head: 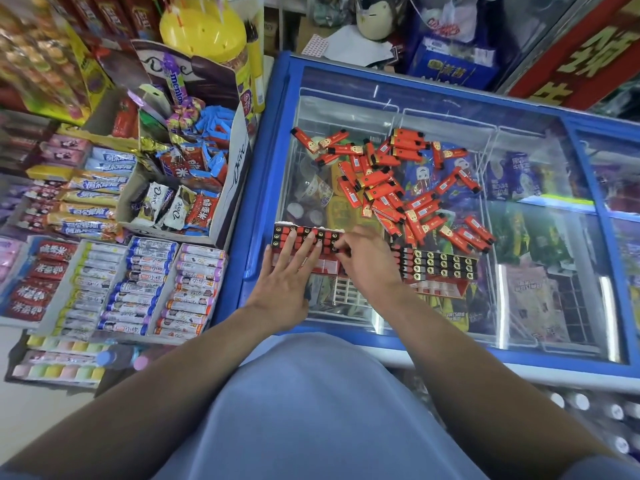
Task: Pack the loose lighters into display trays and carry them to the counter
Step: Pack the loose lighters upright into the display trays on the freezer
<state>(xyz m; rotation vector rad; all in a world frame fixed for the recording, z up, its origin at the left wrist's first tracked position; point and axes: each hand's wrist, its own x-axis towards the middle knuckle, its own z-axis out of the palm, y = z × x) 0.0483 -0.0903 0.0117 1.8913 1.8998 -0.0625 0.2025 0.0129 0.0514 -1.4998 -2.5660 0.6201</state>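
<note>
two hands on the left tray, loose lighters heaped beyond

nearest me i see a pale blue shirt (311,410) and both bare forearms reaching forward over the blue rim of a glass-topped freezer (263,168). my left hand (289,271) lies flat on the left display tray (308,249), fingers (311,245) spread wide and straight, pressing on the standing lighters and gripping nothing. my right hand (369,259) is just beside it, its fingertips bunched down at the tray's right end; they touch the lighter tops there, but i cannot tell if they pinch one. the tray sits on the glass near the freezer's front left corner, packed with upright red lighters showing black and gold tops.

just right of my right hand stands a second display tray (438,268), also on the glass, its rows of lighters full and upright, red card front facing me.

farther back, in the middle of the glass lid, the loose lighters (391,181) lie in a scattered heap, red and orange with black caps, overlapping at all angles.

to the left of the freezer, shelves hold candy rolls (138,289) and an open dove box (194,188) of wrapped chocolates. behind that stands a yellow tub (204,32).
</note>
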